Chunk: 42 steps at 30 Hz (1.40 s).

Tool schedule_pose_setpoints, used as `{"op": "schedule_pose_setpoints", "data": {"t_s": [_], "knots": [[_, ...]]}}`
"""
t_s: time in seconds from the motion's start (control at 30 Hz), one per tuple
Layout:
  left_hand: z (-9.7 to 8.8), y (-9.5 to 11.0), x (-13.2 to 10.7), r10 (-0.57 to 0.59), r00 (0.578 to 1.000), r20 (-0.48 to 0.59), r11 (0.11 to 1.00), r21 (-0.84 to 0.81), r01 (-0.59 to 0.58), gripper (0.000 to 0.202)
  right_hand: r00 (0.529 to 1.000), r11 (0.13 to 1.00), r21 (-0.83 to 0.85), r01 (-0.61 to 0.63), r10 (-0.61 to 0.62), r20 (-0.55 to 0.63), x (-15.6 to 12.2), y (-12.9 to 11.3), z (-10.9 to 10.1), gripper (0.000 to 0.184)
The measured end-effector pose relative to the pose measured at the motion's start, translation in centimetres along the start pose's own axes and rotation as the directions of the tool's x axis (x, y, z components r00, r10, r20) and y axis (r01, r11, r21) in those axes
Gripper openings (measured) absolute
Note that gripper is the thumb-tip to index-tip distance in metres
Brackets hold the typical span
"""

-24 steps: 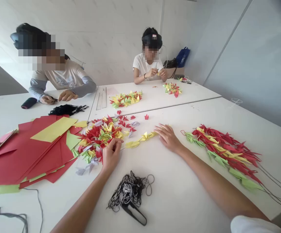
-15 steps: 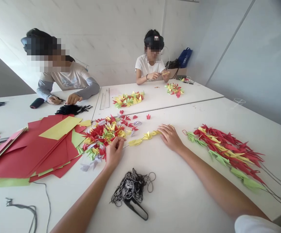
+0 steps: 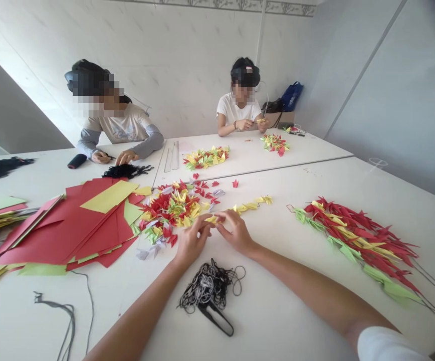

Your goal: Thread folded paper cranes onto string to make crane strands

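Note:
A string of yellow paper cranes (image 3: 253,205) lies on the table, its near end running up between my two hands. My left hand (image 3: 195,240) is closed in a pinch at that end; its fingertips partly cover what they hold. My right hand (image 3: 236,233) meets it from the other side, thumb and finger pinching by the nearest yellow crane (image 3: 212,219). Just beyond my left hand spreads a loose pile of red, yellow, green and pale folded cranes (image 3: 170,205). Below my hands sits a tangle of black and grey cord (image 3: 208,283) with a black loop.
Finished strands of red, yellow and green cranes (image 3: 356,230) lie at right, trailing cords. Red paper sheets (image 3: 78,225) cover the left side, with loose cords (image 3: 70,316) in front. Across the table sit two people (image 3: 120,125), (image 3: 240,108) near black threads (image 3: 127,171) and more cranes (image 3: 207,156).
My right hand has moved left from the far end of the yellow string to meet my left hand. The view has shifted slightly, and the yellow string's far end now lies uncovered.

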<state>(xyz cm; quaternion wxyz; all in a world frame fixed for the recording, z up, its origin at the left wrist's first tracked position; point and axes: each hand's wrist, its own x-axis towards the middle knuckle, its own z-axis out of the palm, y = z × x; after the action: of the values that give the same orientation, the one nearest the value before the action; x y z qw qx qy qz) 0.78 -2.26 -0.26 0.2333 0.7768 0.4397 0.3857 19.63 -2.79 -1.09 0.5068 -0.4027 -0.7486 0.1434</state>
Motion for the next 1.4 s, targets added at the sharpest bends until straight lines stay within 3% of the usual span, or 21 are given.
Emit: {"op": "schedule_pose_setpoints", "data": {"t_s": [0.17,0.4,0.67,0.9,1.27,1.4], "knots": [[0.7,0.7,-0.8,0.069,0.994,0.087,0.998,-0.017,-0.068,0.047,0.998,0.975,0.214,-0.065,0.068,-0.010,-0.2,-0.9,0.1,0.012],[0.7,1.2,-0.8,0.093,0.982,0.166,0.992,0.067,-0.105,0.048,0.985,0.917,0.363,-0.165,0.175,0.006,-0.9,-1.5,-0.4,0.015],[0.4,1.2,0.0,0.108,0.994,0.011,0.991,0.072,-0.109,0.014,0.908,0.800,0.480,-0.359,0.419,-0.019,-0.8,-0.1,-0.3,0.026],[0.8,0.8,0.2,0.100,0.995,-0.008,0.994,0.056,-0.099,0.012,0.894,0.755,0.517,-0.404,0.446,0.047,-0.8,0.3,0.0,0.026],[0.9,0.1,0.5,-0.025,1.000,0.017,0.999,0.041,0.025,0.014,0.886,0.679,0.603,-0.419,0.450,0.108,-0.9,0.1,-0.1,0.025],[0.6,0.1,0.7,-0.093,0.995,-0.020,0.995,-0.026,0.092,0.013,0.896,0.703,0.590,-0.397,0.435,0.085,-0.9,0.5,0.1,0.024]]}}
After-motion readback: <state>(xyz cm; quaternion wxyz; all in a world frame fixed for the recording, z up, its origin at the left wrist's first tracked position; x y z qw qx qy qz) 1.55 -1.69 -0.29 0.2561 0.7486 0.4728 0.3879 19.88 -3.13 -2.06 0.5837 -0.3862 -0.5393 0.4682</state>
